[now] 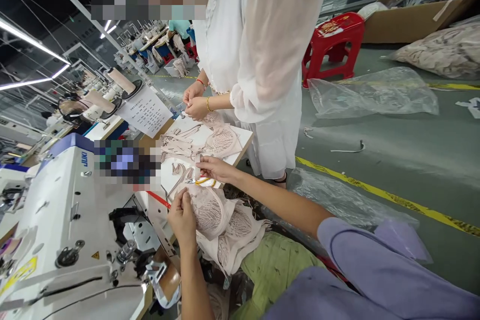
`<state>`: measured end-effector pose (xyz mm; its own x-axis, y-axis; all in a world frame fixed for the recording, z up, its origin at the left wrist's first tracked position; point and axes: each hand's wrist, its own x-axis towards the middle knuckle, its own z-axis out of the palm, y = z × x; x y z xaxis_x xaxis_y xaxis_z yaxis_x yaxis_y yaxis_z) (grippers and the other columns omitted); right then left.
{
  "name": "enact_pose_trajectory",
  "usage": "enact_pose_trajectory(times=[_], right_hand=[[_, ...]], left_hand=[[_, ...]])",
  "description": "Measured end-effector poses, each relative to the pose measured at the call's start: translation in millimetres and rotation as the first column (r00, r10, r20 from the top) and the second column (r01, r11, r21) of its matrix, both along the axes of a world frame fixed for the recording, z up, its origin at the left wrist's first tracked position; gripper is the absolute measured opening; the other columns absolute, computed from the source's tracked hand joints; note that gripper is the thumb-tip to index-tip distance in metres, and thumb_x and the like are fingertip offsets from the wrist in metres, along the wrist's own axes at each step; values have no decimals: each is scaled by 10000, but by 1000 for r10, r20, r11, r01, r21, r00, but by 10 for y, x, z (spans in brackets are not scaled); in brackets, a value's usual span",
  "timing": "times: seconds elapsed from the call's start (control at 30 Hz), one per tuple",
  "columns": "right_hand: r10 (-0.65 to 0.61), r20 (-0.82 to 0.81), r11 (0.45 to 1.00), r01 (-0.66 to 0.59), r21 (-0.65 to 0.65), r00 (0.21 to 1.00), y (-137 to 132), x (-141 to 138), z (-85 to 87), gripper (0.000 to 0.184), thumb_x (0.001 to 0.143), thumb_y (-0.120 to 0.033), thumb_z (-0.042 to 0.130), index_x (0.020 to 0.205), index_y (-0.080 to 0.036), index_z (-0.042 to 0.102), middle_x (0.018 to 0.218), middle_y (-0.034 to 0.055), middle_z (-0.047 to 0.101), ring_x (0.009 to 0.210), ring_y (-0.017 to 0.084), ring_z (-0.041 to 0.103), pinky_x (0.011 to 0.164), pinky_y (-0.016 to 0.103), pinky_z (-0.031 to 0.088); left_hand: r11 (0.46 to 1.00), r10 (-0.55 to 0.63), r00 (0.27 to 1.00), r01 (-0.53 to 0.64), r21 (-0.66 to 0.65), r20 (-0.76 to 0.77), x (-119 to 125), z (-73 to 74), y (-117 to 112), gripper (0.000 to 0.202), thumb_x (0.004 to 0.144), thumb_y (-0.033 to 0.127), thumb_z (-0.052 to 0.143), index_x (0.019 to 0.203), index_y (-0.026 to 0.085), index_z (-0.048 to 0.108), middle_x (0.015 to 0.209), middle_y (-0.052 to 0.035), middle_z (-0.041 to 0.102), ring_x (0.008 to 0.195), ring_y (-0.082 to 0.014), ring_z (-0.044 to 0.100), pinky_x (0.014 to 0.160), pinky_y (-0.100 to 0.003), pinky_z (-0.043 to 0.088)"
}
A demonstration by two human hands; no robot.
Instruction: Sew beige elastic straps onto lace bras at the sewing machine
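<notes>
A beige lace bra [210, 214] lies just to the right of your left hand [182, 216], spilling off the near edge of the white tabletop [245, 136] onto the green trousers [279, 260] over your lap. Its long axis runs from your left fingertips rightward and back toward your body, cup beside cup, with the far cup furthest from that hand.

Your left hand is the nearer one: thumb and forefinger come together at the bra's upper left edge and seem to pinch it, though the fingers hide part of the grip. Your right hand [217, 168] is apart from the left, reaching in from the right, beyond the bra from you; its thumb and forefinger look pressed on a thin pale strap [197, 162], whose join to the bra you cannot make out.

Between your hands, close below the right fingertips, lie scissors [203, 180] with yellow-orange handles. Past your right hand are loose beige strips [176, 144] and another lace cup [221, 141]. Farther beyond, a co-worker's two hands [197, 109] meet over the table's far side. Left of your left hand stands a white sewing machine [63, 210].
</notes>
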<state>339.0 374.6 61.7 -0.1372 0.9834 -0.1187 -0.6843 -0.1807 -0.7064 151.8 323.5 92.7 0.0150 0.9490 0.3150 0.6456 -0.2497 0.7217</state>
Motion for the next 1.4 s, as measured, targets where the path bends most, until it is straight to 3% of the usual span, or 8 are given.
enact_pose_trajectory(times=[0.27,0.43,0.57,0.73,0.87,0.97,1.1,1.4], right_hand=[[87,-5,996,-87,-17,996,-520,59,-99,203,813,-258,769,880,-145,615,608,-41,639,501,27,584,501,82,495],[239,187,964,-255,69,953,-908,-299,-40,283,831,-403,746,845,-160,601,590,-31,654,486,49,596,448,106,443],[355,346,900,-418,125,868,-1027,-774,30,323,860,-474,690,852,-167,588,589,-25,657,500,72,618,467,136,436],[399,481,853,-509,117,780,-920,-1400,3,348,839,-502,676,810,-174,564,595,-29,632,505,97,607,499,189,457],[253,659,867,-468,170,708,-792,-1695,-41,273,860,-438,634,799,-186,548,621,-50,585,508,100,564,517,216,431],[-15,791,858,-398,324,611,-726,-1802,-8,179,836,-333,639,772,-178,576,684,-35,573,609,108,539,582,225,394],[-277,839,748,-443,494,469,-690,-1888,37,98,808,-244,606,742,-178,577,840,23,590,771,158,540,647,250,385],[-274,859,692,-533,488,432,-657,-1868,16,90,798,-248,600,748,-177,575,911,47,584,751,164,510,672,274,401]], left_hand=[[987,-48,999,47,-155,-4,-284,78,-743,364,885,461,584,1052,189,760,1067,-96,771,1010,-255,715,878,-349,560],[963,-116,990,93,-254,-77,-748,245,-1495,318,914,420,566,1020,208,778,929,-76,792,771,-203,743,672,-261,579],[964,-18,992,-15,-266,-123,-1122,243,-1787,308,923,409,567,1037,217,778,947,-74,793,754,-196,747,625,-236,572],[941,177,979,-199,-276,-101,-1434,73,-1826,352,916,454,575,1080,208,767,1064,-99,774,884,-234,753,638,-244,584],[923,231,973,-224,-313,-14,-1519,0,-1775,359,923,467,560,1109,231,756,1111,-83,763,990,-244,734,727,-270,599],[922,218,975,-191,-337,43,-1535,-10,-1750,343,921,460,563,1098,242,760,1122,-71,761,1023,-250,725,761,-287,604],[918,205,974,-158,-364,94,-1495,7,-1750,342,926,441,555,1111,236,757,1128,-77,757,996,-256,733,682,-272,603],[953,34,995,-3,-302,96,-1522,-46,-1729,282,934,324,550,1098,220,754,1046,-47,781,913,-203,752,705,-222,579]])
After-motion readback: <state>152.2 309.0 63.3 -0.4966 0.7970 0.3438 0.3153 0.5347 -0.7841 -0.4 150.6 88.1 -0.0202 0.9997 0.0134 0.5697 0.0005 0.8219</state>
